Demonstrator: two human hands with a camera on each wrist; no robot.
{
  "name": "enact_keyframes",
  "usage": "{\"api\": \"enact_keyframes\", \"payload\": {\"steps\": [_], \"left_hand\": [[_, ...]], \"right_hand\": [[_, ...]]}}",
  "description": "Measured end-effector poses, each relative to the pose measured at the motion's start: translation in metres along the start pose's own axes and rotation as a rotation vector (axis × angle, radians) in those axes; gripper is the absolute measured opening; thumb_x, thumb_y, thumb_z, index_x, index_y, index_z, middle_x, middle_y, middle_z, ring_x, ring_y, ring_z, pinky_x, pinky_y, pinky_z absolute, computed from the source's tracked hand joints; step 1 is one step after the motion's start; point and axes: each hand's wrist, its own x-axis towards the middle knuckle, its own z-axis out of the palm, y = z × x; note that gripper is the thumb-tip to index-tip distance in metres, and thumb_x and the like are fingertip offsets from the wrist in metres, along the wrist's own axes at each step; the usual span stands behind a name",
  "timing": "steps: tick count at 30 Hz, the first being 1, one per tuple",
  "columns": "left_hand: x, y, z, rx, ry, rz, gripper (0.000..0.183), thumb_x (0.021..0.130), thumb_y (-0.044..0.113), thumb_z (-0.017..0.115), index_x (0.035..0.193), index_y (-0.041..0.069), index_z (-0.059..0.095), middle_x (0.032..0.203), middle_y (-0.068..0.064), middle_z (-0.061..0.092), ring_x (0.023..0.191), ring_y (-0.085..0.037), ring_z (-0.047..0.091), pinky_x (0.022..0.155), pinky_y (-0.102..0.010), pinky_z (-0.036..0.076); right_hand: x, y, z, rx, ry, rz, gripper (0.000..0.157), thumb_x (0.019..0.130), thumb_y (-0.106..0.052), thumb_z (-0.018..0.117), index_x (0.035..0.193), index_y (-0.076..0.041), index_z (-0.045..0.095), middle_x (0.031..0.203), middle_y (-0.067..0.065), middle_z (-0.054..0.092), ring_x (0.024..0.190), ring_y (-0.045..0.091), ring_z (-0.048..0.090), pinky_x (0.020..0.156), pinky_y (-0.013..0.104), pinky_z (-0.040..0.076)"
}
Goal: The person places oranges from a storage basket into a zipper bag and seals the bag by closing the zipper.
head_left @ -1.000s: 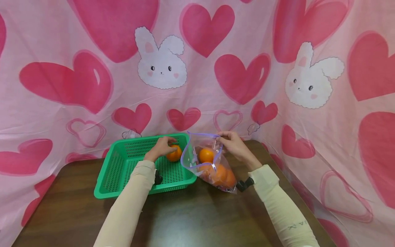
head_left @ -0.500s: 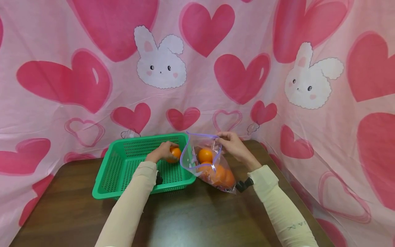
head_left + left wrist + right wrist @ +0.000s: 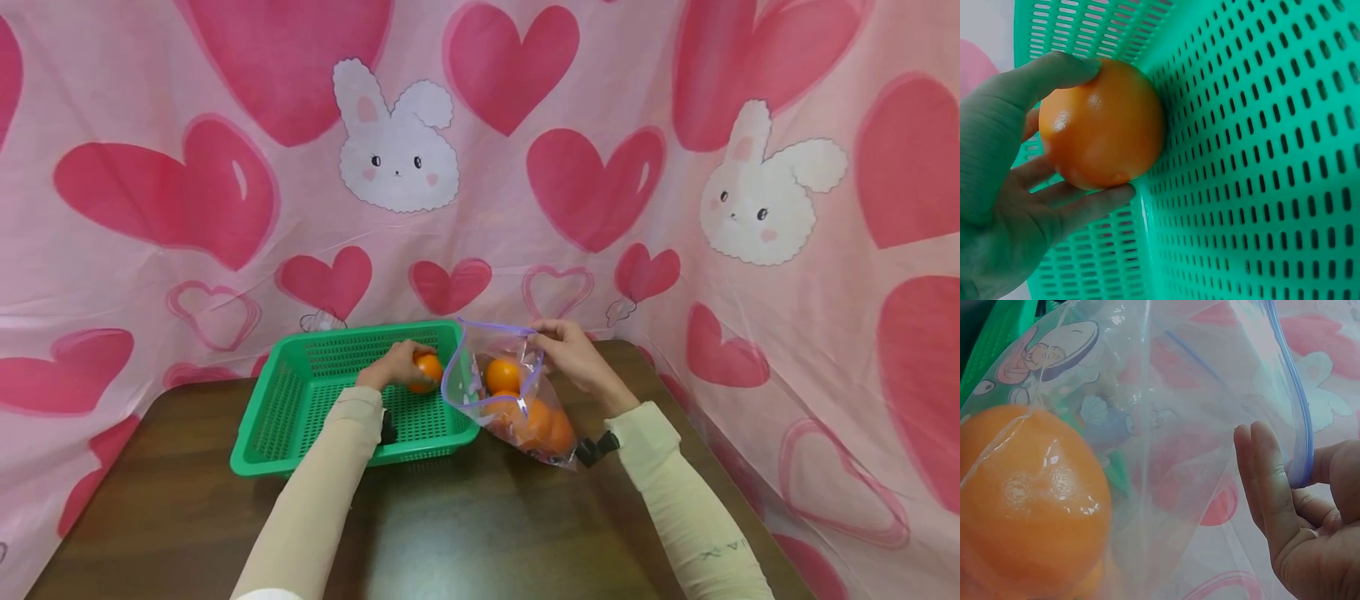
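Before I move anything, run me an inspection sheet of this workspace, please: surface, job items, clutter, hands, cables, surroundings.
Surface: dark wood-grain table, light glare toward the front.
Job items: green slotted plastic basket with one orange visible inside; beside it, a clear zip bag with a purple-edged open mouth, holding several oranges, exact count unclear.
Clutter: nothing seen.
Hands: left hand grips the basket's orange, whether lifted unclear; right hand pinches the bag's rim. A black device sits at the right wrist.
Cables: nothing seen.
Surroundings: pink heart-and-rabbit print cloth behind and at the right.
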Motion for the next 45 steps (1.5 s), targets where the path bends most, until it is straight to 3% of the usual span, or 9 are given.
{"api": "enact_keyframes", "payload": {"steps": [5,12,22,37,45], "left_hand": [[-0.003,-0.004,-0.003,-0.005,0.008,-0.018,0.058,0.087,0.022,0.078,0.142,0.011,0.061,0.135,-0.02,0.053,0.11,-0.033,0.054,0.091,-0.044,0.055],[-0.012,-0.001,-0.008,0.011,0.021,0.001,0.057,0.089,0.022,0.075,0.141,0.005,0.059,0.133,-0.021,0.055,0.11,-0.034,0.054,0.09,-0.045,0.055],[-0.024,0.021,-0.027,0.028,0.038,0.043,0.061,0.09,0.019,0.071,0.146,0.002,0.053,0.136,-0.02,0.057,0.112,-0.035,0.055,0.091,-0.045,0.056],[-0.059,0.045,-0.056,0.011,0.139,0.184,0.062,0.087,0.022,0.077,0.142,0.002,0.057,0.119,-0.013,0.067,0.104,-0.03,0.059,0.086,-0.044,0.058],[-0.082,0.063,-0.065,0.03,0.217,0.27,0.057,0.084,0.02,0.081,0.137,0.009,0.062,0.119,-0.007,0.066,0.106,-0.028,0.058,0.086,-0.045,0.058]], "right_hand": [[0.0,-0.001,0.002,0.009,-0.014,0.008,0.029,0.105,-0.006,0.049,0.123,0.015,0.057,0.083,0.001,0.069,0.065,0.009,0.067,0.055,0.021,0.056],[-0.001,-0.002,0.003,0.019,-0.023,0.005,0.027,0.106,-0.005,0.047,0.121,0.016,0.056,0.084,0.002,0.069,0.064,0.009,0.067,0.052,0.019,0.053],[-0.005,-0.003,0.005,-0.016,-0.006,0.015,0.028,0.107,-0.008,0.047,0.119,0.015,0.058,0.083,0.003,0.067,0.064,0.009,0.065,0.051,0.021,0.053],[-0.011,-0.003,0.006,-0.042,-0.001,-0.011,0.027,0.107,-0.008,0.047,0.118,0.014,0.058,0.083,0.002,0.067,0.066,0.009,0.065,0.054,0.022,0.055],[-0.013,-0.005,0.008,-0.063,0.014,-0.028,0.027,0.107,-0.008,0.048,0.118,0.014,0.06,0.082,0.002,0.068,0.063,0.009,0.065,0.051,0.022,0.053]]}}
